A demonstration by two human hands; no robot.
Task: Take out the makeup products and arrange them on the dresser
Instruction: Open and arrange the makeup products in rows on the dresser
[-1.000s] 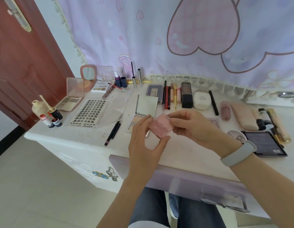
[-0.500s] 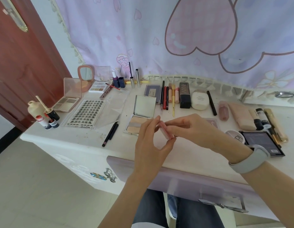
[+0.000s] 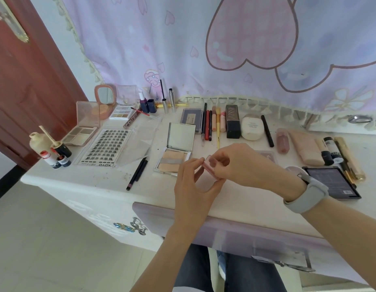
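1. Far left of the dresser (image 3: 111,186): cream bottle (image 3: 36,142) with small red-capped vials (image 3: 48,158) beside it, then an open clear-lid palette (image 3: 83,133).
2. Next right: the lash tray (image 3: 108,147) lies flat, a loose clear cover (image 3: 138,142) overlapping its right edge; two dark pencils (image 3: 137,172) lie just in front.
3. Back left, near the curtain: round mirror compact (image 3: 105,98), small eyeshadow palette (image 3: 119,112), two dark blue bottles (image 3: 148,105), upright mascara wands (image 3: 168,102).
4. Centre: open mirrored powder compact (image 3: 175,152); behind it a row of pencils and sticks (image 3: 212,125), black tube (image 3: 232,121), white jar (image 3: 252,127).
5. Right side: pink bottle (image 3: 282,140), beige tube (image 3: 308,147), gold tube (image 3: 349,157), black palette (image 3: 332,182).
6. Progress, my read: most products are out and laid in rows. One still in hand; can't see whether more remain to take out.
7. Left hand (image 3: 193,190): raised over the front edge, thumb and forefinger curled, pinching the near corners of the pink compact (image 3: 211,166).
8. Right hand (image 3: 244,165): reaches in from the right, grey wristband (image 3: 309,194) on the wrist, fingers curled over the compact's far side, gripping it.
9. The pink compact is held off the surface, tilted on edge, just right of the powder compact. Looks like it is being opened or turned; can't tell which.
10. Left to do: set it down in a free spot, probably front centre.
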